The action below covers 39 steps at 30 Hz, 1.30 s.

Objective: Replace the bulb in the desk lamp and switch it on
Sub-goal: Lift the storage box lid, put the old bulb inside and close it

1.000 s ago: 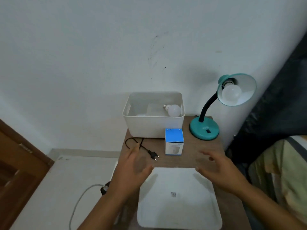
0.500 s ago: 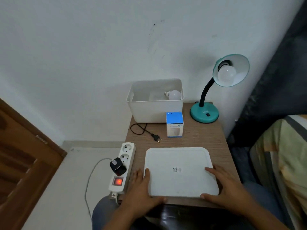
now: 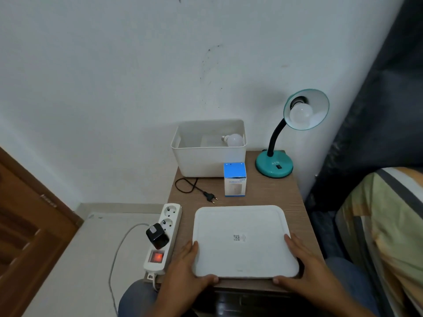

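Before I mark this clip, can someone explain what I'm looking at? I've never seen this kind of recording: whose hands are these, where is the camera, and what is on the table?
There is no machine here. A person wears one wide-angle camera on the head, so you look down over their own arms. Their left hand and right hand rest on the near corners of a flat white lid lying on a small wooden bedside table. Behind it stand a blue bulb box, a white bin with a loose bulb inside, and a teal desk lamp with a bulb fitted, unlit. The lamp's plug lies unplugged on the table. At the left edge sits a power strip with its red switch glowing.
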Motion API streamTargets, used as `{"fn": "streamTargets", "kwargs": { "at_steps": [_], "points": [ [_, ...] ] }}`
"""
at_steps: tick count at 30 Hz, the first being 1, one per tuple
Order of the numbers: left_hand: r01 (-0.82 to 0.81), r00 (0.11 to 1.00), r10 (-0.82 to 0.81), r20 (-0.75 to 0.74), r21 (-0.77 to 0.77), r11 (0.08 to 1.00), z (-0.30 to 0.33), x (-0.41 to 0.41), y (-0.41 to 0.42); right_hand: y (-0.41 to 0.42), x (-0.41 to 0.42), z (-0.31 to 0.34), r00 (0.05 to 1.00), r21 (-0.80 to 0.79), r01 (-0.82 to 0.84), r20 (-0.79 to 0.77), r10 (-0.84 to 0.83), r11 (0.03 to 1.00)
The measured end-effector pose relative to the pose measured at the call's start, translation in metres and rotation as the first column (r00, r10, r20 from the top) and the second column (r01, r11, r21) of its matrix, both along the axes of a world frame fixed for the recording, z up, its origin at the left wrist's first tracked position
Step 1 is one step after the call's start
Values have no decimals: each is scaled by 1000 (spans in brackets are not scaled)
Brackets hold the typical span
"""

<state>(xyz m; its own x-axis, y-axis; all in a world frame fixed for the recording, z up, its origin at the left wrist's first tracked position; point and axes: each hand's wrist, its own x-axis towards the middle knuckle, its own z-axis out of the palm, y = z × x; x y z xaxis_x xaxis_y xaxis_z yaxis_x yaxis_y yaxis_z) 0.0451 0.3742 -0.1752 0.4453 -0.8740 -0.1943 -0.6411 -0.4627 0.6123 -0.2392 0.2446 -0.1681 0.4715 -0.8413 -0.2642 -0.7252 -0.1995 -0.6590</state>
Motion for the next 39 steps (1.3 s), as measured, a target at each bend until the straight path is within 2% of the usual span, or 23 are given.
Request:
{"fn": "streamTargets", "kwargs": {
  "at_steps": [8,17,25,33,39],
  "points": [
    [-26,999,34,39,-194,981,38,9,-20,-31,6,41,999,-203,-37,27,43,979],
    [-60,998,58,-16,-374,926,96,55,-83,-98,60,84,989,-310,-8,139,53,951],
    [-79,994,46,-99,-365,927,119,126,-167,-176,130,101,971,-256,30,237,32,966],
    [-80,983,24,-180,-314,946,118,169,-230,-232,170,108,988,-243,21,151,17,970],
    [-130,958,36,-283,-320,938,109,181,-247,-252,185,105,982,-168,10,189,23,986]
  ]
}}
